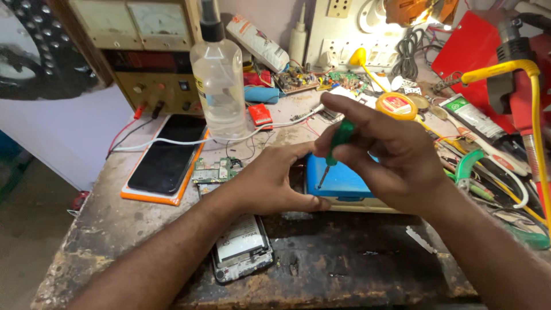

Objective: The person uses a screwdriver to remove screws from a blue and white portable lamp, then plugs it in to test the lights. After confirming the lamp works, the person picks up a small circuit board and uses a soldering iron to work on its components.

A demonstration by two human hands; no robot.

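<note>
My right hand [383, 156] grips a small green-handled screwdriver [338, 142], its tip pointing down onto a blue box [340, 182] at the middle of the workbench. My left hand [270, 181] rests with fingers spread against the left side of that blue box, thumb along its front edge. Under my left forearm lies an opened phone [242, 248] with its battery showing. A small green circuit board [214, 171] sits just left of my left hand.
A black phone in an orange case [165, 161] lies at the left. A clear spray bottle [218, 80] stands behind it, before a power supply [150, 51]. Tools, wires, a solder tin [396, 105] and a yellow-cabled soldering iron [519, 74] crowd the right side.
</note>
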